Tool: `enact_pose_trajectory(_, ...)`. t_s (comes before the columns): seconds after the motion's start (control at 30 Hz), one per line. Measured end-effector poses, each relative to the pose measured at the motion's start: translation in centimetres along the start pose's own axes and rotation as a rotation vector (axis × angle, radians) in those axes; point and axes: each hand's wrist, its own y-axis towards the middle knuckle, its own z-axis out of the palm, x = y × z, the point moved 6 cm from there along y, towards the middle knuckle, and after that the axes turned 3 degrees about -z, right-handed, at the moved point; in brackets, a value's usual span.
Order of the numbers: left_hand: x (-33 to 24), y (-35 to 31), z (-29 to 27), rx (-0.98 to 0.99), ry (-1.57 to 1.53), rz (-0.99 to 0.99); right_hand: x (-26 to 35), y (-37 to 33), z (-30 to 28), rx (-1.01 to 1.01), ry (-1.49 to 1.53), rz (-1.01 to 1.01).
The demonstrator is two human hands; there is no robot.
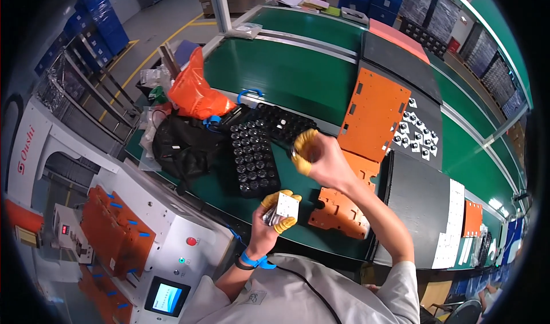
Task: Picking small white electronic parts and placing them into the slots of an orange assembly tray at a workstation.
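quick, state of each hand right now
Left hand: closed, holding a flat, white, square plate.
Right hand: fingers curled; whether it holds anything cannot be told.

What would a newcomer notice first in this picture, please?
Probably the bright orange bag at the left, just beyond the black bag. Next, the large orange board right of the centre, and the left hand with yellow finger covers, holding a small white plate near the person's body.
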Motion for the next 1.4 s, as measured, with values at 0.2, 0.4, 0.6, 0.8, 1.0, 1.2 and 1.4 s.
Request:
enact_pose_trajectory(0.2, -0.8, 0.8, 2.1, -0.010, 0.117, 0.081, 0.7, -7.8, -1.1, 0.115, 0.381, 0.135)
enact_pose_trajectory(0.4, -0.4, 1.0, 5.3, 0.006, 0.204, 0.130, -0.7, -11.2, -1.7, 0.137, 0.557, 0.239)
enact_pose_trajectory(0.6, 0.1, 1.1, 7.0, -0.034, 0.235, 0.153, -1.4, -12.5, -3.1, 0.034, 0.542, 0.182)
enact_pose_trajectory(0.8, 0.5, 1.0, 8.2, -0.040, 0.294, 0.197, -2.1, -13.5, -3.4, 0.030, 0.553, 0.209)
enact_pose_trajectory(1.0, 0.9, 1.0, 9.1, -0.033, 0.413, 0.238, -2.7, -14.6, -3.8, -0.097, 0.594, 0.147)
enact_pose_trajectory(1.2, 1.0, 0.7, 9.3, 0.014, 0.551, 0.226, -1.1, -15.3, -4.8, -0.063, 0.618, 0.282)
enact_pose_trajectory(1.4, 1.7, 0.4, 9.0, 0.043, 0.495, 0.180, -1.2, -16.4, -5.0, -0.116, 0.510, 0.242)
